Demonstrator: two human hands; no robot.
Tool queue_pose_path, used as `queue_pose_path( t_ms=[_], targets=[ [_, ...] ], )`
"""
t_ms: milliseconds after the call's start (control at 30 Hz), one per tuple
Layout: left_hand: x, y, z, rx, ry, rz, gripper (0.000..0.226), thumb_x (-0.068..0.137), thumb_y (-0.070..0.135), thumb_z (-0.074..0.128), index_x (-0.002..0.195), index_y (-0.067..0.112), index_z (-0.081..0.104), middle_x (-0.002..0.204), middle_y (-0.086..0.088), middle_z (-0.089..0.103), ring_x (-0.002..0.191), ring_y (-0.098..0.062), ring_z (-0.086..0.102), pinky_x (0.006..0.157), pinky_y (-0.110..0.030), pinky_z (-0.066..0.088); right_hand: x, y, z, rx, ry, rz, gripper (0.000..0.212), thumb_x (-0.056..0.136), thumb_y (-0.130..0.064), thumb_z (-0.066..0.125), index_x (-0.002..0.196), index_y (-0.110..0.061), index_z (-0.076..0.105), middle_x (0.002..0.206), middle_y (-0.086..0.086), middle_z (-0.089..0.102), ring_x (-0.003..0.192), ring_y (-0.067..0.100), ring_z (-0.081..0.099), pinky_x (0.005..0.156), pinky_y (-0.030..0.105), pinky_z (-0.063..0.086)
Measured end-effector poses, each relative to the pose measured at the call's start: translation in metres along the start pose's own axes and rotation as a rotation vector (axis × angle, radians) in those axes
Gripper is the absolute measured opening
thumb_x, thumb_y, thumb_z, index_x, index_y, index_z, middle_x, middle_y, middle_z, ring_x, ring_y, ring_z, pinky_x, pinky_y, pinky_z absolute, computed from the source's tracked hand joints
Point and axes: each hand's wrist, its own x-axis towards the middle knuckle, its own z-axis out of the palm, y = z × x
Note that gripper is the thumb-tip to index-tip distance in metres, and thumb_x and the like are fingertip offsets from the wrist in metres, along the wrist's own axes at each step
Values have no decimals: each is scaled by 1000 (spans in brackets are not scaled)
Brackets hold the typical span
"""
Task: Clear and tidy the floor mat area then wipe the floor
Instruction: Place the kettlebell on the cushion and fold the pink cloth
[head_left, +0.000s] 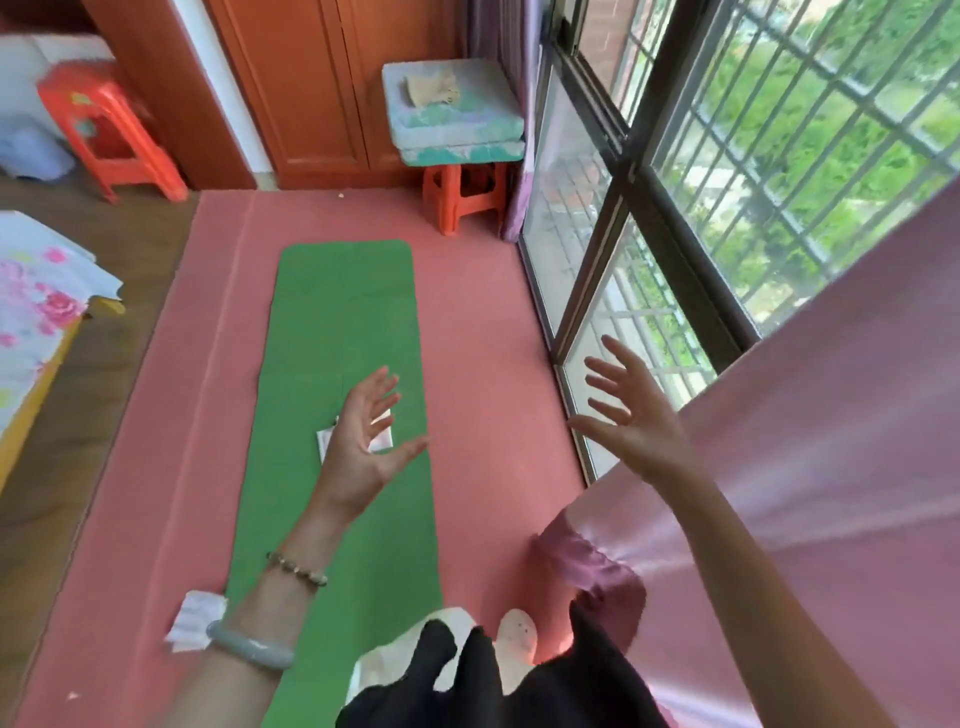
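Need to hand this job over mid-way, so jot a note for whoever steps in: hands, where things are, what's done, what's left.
Left hand: open, fingers spread, holding nothing, raised over the green mat.
Right hand: open, holding nothing, beside the pink curtain at the window.
Things: the green mat lies flat on the pink floor mat. One white paper is on the green mat, partly hidden by the left hand. A crumpled paper is on the pink mat near the left wrist.
Done: nothing visibly cleared.
Left: pick up both papers, clear the green mat, wipe the floor.
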Motion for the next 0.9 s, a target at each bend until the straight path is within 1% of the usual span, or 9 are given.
queue_pose_path(
  t_ms=[67, 133, 267, 333, 467, 567, 667, 767, 900],
  targets=[
    [15, 3, 10, 2, 63, -13, 84, 63, 15, 82, 132, 28, 34, 135, 3, 46, 127, -15, 46, 105, -30, 38, 31, 0, -11, 0, -31, 2, 84, 73, 0, 75, 134, -38, 32, 132, 2, 51, 121, 15, 51, 100, 35, 45],
    [29, 7, 16, -1, 122, -19, 81, 63, 17, 76, 132, 27, 34, 135, 3, 45, 125, -13, 47, 102, -26, 39, 62, -3, -17, 1, -66, -13, 86, 73, 1, 75, 139, -32, 31, 133, 4, 51, 120, 15, 52, 99, 34, 46],
    [65, 9, 25, -24, 196, -32, 87, 56, 35, 76, 132, 28, 35, 135, 6, 45, 122, -1, 47, 97, -16, 39, 120, -9, -19, 25, -134, -35, 85, 74, 4, 73, 141, -26, 31, 130, 2, 50, 117, 14, 52, 91, 19, 49],
    [90, 7, 26, -38, 226, -39, 88, 56, 38, 75, 133, 28, 34, 135, 8, 45, 121, 2, 47, 98, -17, 39, 154, -12, -20, 22, -159, -47, 85, 73, 5, 73, 140, -27, 31, 130, 3, 50, 117, 15, 52, 90, 17, 49],
    [157, -4, 23, -47, 254, -39, 84, 58, 37, 76, 132, 35, 35, 136, 10, 45, 125, -2, 46, 102, -23, 38, 225, -13, -17, 16, -186, -48, 85, 73, 7, 72, 141, -23, 30, 131, 6, 50, 120, 18, 51, 91, 21, 47],
    [217, -11, 16, -45, 279, -28, 87, 62, 30, 77, 137, 27, 33, 139, 5, 44, 126, -2, 44, 101, -17, 38, 284, -15, -10, 3, -194, -41, 86, 74, 6, 72, 143, -22, 29, 133, 7, 49, 120, 17, 51, 91, 21, 47],
    [272, -10, 5, -51, 298, -26, 83, 68, 19, 73, 139, 23, 31, 141, 5, 42, 126, 1, 43, 98, -10, 38, 347, -24, 2, -12, -226, -33, 85, 74, 5, 72, 143, -22, 29, 135, 7, 48, 118, 17, 51, 89, 20, 49],
    [315, -5, -12, -38, 326, -27, 83, 69, 20, 73, 141, 21, 31, 140, 7, 43, 125, 1, 44, 98, -10, 37, 401, -38, 16, -16, -252, -58, 86, 74, 3, 73, 143, -21, 30, 135, 9, 49, 120, 18, 52, 91, 20, 50],
    [354, -1, -39, -27, 379, -42, 81, 71, 18, 74, 140, 24, 32, 140, 9, 43, 125, 0, 44, 101, -13, 37, 461, -59, 43, 10, -326, -78, 85, 73, 3, 74, 143, -22, 31, 134, 8, 51, 121, 18, 53, 96, 30, 50]
  ],
)
